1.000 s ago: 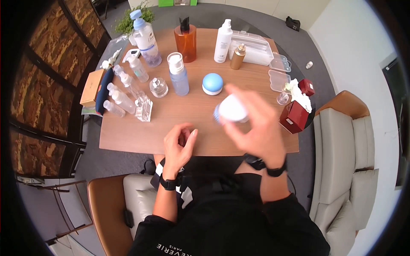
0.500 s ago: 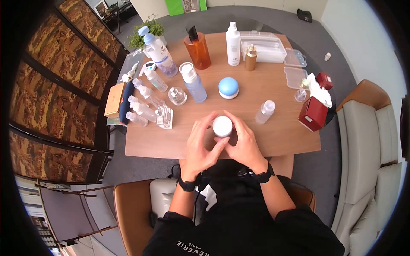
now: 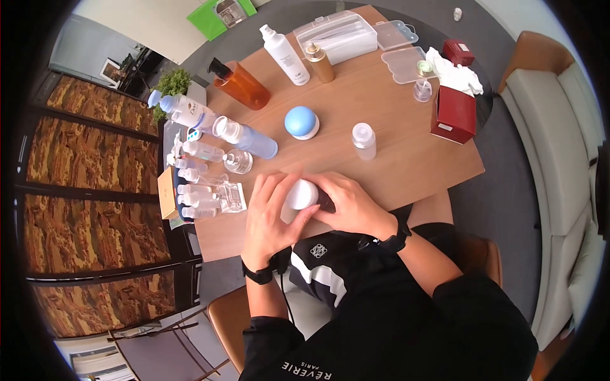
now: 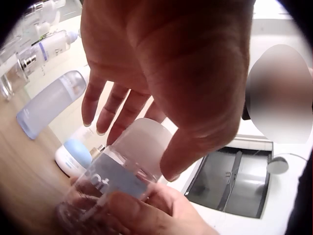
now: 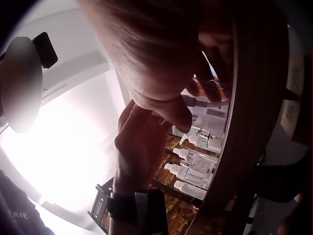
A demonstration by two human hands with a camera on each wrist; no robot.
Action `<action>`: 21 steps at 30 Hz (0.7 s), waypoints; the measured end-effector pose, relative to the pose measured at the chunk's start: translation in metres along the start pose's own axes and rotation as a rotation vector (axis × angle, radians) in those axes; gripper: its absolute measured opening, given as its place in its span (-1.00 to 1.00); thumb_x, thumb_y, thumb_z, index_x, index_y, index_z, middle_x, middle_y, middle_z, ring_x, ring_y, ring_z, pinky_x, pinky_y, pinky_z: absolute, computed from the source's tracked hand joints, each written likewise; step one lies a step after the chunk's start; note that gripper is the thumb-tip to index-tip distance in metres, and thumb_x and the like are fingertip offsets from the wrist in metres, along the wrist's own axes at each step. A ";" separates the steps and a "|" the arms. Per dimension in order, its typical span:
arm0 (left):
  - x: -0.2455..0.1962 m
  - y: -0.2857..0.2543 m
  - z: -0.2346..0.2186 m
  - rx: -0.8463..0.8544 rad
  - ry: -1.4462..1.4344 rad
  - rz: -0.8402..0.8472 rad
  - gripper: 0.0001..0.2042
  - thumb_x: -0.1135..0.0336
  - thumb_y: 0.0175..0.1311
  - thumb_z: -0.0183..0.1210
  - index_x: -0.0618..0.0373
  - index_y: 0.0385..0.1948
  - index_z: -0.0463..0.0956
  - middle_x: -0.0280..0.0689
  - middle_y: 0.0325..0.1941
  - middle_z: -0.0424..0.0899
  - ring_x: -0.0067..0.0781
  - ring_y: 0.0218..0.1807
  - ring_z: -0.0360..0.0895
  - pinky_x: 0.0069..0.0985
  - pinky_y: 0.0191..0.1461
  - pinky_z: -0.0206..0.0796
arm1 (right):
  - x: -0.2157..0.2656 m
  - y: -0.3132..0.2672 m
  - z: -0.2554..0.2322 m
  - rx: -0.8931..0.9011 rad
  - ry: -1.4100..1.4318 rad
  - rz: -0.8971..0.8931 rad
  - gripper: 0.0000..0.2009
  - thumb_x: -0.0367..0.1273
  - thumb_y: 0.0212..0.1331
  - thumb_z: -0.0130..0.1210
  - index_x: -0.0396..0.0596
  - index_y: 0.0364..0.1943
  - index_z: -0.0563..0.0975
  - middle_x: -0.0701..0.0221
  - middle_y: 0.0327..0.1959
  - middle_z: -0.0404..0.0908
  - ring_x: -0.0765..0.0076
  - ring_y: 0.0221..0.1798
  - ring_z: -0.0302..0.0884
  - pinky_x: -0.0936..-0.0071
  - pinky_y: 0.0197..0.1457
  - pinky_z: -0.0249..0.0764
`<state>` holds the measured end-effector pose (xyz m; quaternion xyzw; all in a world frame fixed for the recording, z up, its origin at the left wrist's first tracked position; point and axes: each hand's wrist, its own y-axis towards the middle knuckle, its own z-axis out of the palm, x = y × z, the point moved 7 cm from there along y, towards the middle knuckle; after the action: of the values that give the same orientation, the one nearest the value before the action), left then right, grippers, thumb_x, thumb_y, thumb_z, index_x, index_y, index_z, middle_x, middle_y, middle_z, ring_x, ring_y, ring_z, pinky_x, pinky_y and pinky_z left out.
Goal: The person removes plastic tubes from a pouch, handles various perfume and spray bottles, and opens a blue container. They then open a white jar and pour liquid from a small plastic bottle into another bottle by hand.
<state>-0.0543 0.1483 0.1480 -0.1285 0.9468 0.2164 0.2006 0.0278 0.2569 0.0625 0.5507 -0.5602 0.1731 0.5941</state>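
Note:
Near the table's front edge, both hands are at a clear bottle (image 4: 115, 176) with a grey label band and a wide white cap (image 3: 302, 194). My left hand (image 3: 267, 213) has its thumb on one side of the cap and its fingers around the other. Lower down, my right hand (image 3: 349, 204) grips the bottle's body, its thumb across the label in the left wrist view. The bottle leans, and the right hand hides much of its body in the head view. Beyond the hands are a blue-topped round jar (image 3: 302, 122) and a small clear bottle (image 3: 364, 141).
Several clear bottles (image 3: 197, 200) and a glass perfume bottle (image 3: 232, 197) crowd the left side. A light-blue bottle (image 3: 257, 143), an amber pump bottle (image 3: 244, 87) and a white spray bottle (image 3: 286, 58) stand farther back. A red box (image 3: 454, 115) stands at the right.
The right hand alone held the white-capped bottle above the table at first; the left then joined it. Now the bottle leans, with the left hand at its cap. The head view has turned.

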 end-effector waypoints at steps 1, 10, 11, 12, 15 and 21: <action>-0.004 0.004 -0.001 0.029 0.059 0.058 -0.40 0.31 0.03 0.56 0.28 0.17 0.60 -0.03 -0.03 0.66 0.11 0.03 0.55 -0.06 0.16 0.44 | 0.001 0.001 0.000 -0.005 -0.018 -0.029 -0.45 -0.41 0.10 0.43 -0.17 0.22 0.53 0.05 0.04 0.69 -0.19 0.06 0.64 -0.01 0.14 0.58; -0.003 0.025 0.017 0.214 0.282 0.438 -0.64 0.04 0.17 0.42 0.10 -0.39 0.48 -0.26 -0.43 0.46 -0.17 -0.36 0.52 -0.26 -0.27 0.35 | 0.002 0.005 0.003 0.072 -0.025 -0.015 -0.57 -0.54 0.02 0.33 -0.27 0.05 0.55 -0.05 -0.04 0.67 -0.32 0.07 0.62 -0.03 0.16 0.58; -0.003 0.024 0.017 0.162 0.271 0.482 -0.65 0.08 0.19 0.41 0.08 -0.45 0.43 -0.27 -0.48 0.39 -0.20 -0.41 0.48 -0.27 -0.33 0.31 | 0.000 0.003 0.005 0.081 -0.028 0.020 -0.58 -0.56 0.03 0.32 -0.27 0.05 0.55 -0.05 -0.06 0.67 -0.32 0.05 0.63 -0.02 0.13 0.59; -0.003 0.024 0.017 0.148 0.255 0.491 -0.68 0.13 0.21 0.39 0.09 -0.46 0.43 -0.26 -0.49 0.40 -0.20 -0.44 0.47 -0.28 -0.33 0.31 | 0.000 0.002 0.006 0.074 -0.021 0.012 -0.59 -0.57 0.04 0.31 -0.27 0.04 0.55 -0.05 -0.07 0.67 -0.33 0.02 0.63 -0.02 0.10 0.59; -0.002 0.022 0.020 0.048 0.239 0.445 -0.69 0.19 0.17 0.39 0.09 -0.52 0.41 -0.27 -0.55 0.37 -0.19 -0.49 0.45 -0.23 -0.41 0.29 | 0.001 0.003 0.007 0.070 -0.029 -0.025 -0.63 -0.58 0.09 0.31 -0.28 0.02 0.54 -0.05 -0.12 0.67 -0.35 -0.03 0.64 -0.02 0.05 0.60; 0.004 0.015 0.024 -0.144 0.399 0.082 -0.69 0.19 0.17 0.40 0.11 -0.55 0.44 -0.24 -0.61 0.41 -0.12 -0.59 0.46 -0.22 -0.51 0.28 | -0.003 -0.001 0.009 0.038 -0.118 0.082 -0.57 -0.57 0.08 0.35 -0.28 0.09 0.57 -0.05 -0.15 0.66 -0.31 -0.08 0.65 0.02 -0.02 0.60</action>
<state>-0.0549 0.1717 0.1317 -0.1443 0.9543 0.2617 -0.0096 0.0229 0.2500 0.0570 0.5477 -0.6129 0.1751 0.5420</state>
